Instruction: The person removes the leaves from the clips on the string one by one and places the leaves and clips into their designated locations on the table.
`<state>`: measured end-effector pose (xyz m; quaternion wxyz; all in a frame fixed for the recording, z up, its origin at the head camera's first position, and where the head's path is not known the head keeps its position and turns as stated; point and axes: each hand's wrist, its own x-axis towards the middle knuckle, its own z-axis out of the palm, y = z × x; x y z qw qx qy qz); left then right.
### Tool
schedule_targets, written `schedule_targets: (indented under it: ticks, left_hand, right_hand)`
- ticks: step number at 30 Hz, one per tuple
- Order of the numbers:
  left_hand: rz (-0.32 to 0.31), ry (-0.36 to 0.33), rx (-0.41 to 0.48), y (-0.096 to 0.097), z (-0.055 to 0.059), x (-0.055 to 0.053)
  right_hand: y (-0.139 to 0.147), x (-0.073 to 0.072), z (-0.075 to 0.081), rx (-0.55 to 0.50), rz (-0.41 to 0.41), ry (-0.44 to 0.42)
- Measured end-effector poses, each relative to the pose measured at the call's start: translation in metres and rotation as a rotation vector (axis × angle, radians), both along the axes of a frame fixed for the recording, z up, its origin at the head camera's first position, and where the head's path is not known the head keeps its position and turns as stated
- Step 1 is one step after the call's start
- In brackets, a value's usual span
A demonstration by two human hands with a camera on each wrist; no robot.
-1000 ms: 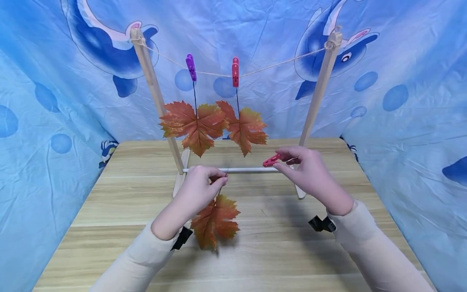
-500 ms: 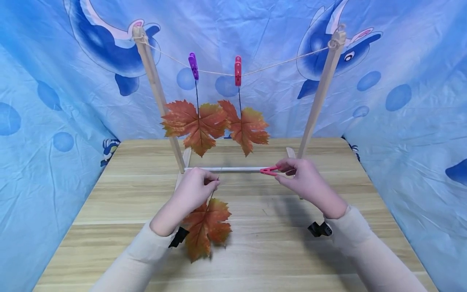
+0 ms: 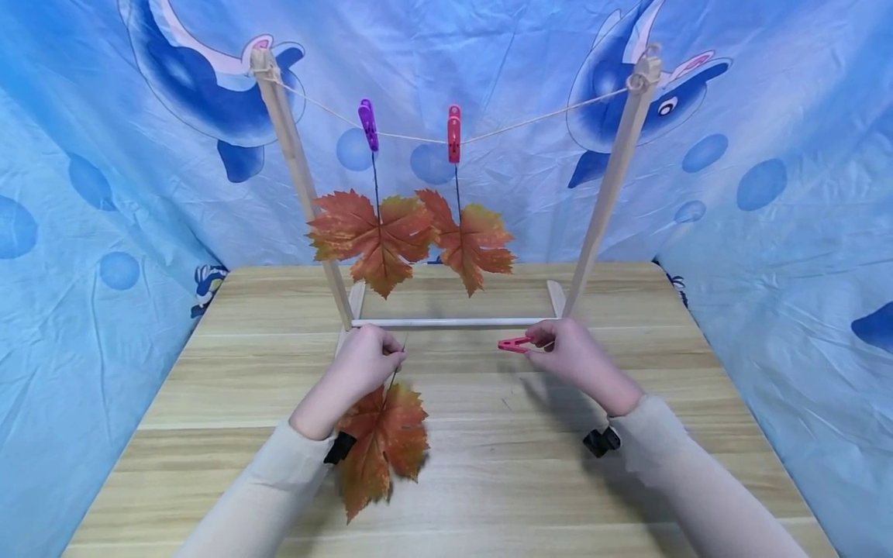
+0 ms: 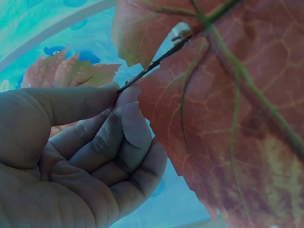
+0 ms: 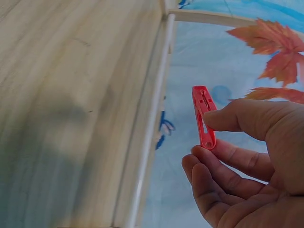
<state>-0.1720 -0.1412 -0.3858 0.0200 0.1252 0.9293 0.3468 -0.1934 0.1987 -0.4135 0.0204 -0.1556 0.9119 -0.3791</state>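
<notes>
My left hand (image 3: 366, 360) pinches the thin dark stem of an orange-red maple leaf (image 3: 391, 442), which hangs below the fingers over the table. In the left wrist view, thumb and forefinger meet on that stem (image 4: 154, 65). With thumb and fingertips my right hand (image 3: 575, 360) holds a red clothespin (image 3: 512, 345), its tip pointing left toward the leaf. The same clothespin (image 5: 204, 116) shows in the right wrist view. Behind, a purple clothespin (image 3: 368, 125) and another red clothespin (image 3: 454, 133) sit on a string (image 3: 540, 120), each with a leaf hanging by its stem.
A wooden frame stands on the table (image 3: 488, 480), with a left post (image 3: 293, 167), a right post (image 3: 614, 170) and a white crossbar (image 3: 453, 322) low between them. Blue dolphin-printed cloth (image 3: 502, 54) surrounds the table at the back and sides.
My left hand has moved left and slightly down with the leaf. My right hand has lowered toward me, still holding the red clothespin, which has turned to point more level.
</notes>
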Motion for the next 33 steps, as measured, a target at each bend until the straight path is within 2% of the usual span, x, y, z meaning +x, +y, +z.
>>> schedule_targets:
  ticks: [12, 21, 26, 33]
  left_hand:
    - [0.02, -0.115, -0.041, -0.007, -0.025, -0.014]
    - [0.024, -0.092, -0.077, -0.006, -0.042, -0.019]
    - [0.034, -0.126, -0.092, -0.005, -0.05, -0.023]
    - [0.038, -0.124, -0.137, -0.002, -0.061, -0.027]
  right_hand:
    - [0.006, -0.011, -0.027, 0.057, 0.008, -0.037]
    - [0.005, -0.016, -0.04, 0.107, -0.013, -0.033]
    - [0.005, -0.018, -0.046, 0.136, -0.019, -0.031]
    - [0.006, -0.022, -0.054, 0.158, -0.014, -0.023]
